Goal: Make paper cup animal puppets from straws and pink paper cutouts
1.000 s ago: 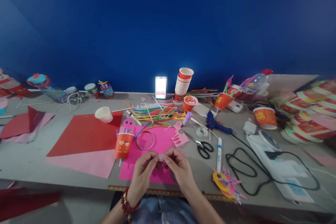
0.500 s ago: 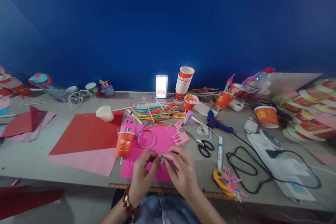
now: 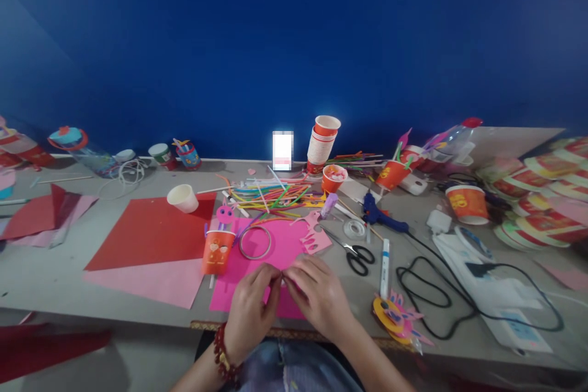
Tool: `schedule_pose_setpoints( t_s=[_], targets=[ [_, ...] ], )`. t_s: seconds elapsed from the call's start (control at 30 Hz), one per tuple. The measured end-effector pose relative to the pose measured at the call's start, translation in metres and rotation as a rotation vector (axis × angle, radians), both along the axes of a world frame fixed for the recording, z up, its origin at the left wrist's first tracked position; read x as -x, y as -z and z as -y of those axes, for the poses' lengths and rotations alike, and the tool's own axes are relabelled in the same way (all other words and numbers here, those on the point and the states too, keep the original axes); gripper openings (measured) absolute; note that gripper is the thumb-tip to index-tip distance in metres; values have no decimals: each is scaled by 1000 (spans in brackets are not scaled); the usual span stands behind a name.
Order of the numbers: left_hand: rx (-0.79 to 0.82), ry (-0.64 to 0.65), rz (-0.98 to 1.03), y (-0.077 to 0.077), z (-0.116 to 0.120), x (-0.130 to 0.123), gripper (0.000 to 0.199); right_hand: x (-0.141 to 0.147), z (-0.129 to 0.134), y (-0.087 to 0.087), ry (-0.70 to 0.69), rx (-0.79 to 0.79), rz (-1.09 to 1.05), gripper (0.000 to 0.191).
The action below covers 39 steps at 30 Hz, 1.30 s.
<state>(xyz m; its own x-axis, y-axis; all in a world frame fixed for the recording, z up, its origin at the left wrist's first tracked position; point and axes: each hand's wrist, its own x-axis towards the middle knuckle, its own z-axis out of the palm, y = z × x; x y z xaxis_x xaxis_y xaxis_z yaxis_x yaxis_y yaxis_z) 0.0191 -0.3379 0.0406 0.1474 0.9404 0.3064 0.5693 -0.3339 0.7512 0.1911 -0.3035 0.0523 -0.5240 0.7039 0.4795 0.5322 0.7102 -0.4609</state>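
My left hand (image 3: 255, 300) and my right hand (image 3: 319, 297) meet fingertip to fingertip above a bright pink sheet (image 3: 282, 233). Both are closed in a pinch, and what lies between them is too small and covered to name. A beaded bracelet (image 3: 223, 349) circles my left wrist. Left of my hands stands an orange paper cup (image 3: 215, 257) with a pink bunny-like figure (image 3: 225, 214) rising from it. A roll of tape (image 3: 255, 242) lies on the pink sheet, near a cut-out pink paper piece (image 3: 315, 236).
Black-handled scissors (image 3: 359, 257), a white marker (image 3: 384, 266) and a blue glue gun (image 3: 379, 214) with a looping cord lie to the right. Colourful pipe cleaners (image 3: 271, 196) and stacked paper cups (image 3: 321, 147) are behind. Red paper (image 3: 151, 233) and a white cup (image 3: 182, 198) are left.
My fingers have drawn closer together, and my right hand has turned so that its back faces up more. The small pale piece seen between the fingertips is now mostly hidden.
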Motion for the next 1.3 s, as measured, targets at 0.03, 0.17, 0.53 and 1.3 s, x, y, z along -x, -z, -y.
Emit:
schedule_pose_setpoints(
  t_s=[0.03, 0.17, 0.53, 1.3],
  targets=[
    [-2, 0, -5, 1, 0, 0, 16, 0, 0, 0, 0, -7, 8, 14],
    [8, 4, 7, 2, -1, 0, 15, 1, -1, 2, 5, -17, -5, 14],
    [81, 8, 24, 2, -1, 1, 16, -3, -7, 0, -65, -24, 20, 16],
    [289, -1, 247, -6, -2, 0, 19, -3, -7, -1, -65, 158, -140, 14]
  ],
)
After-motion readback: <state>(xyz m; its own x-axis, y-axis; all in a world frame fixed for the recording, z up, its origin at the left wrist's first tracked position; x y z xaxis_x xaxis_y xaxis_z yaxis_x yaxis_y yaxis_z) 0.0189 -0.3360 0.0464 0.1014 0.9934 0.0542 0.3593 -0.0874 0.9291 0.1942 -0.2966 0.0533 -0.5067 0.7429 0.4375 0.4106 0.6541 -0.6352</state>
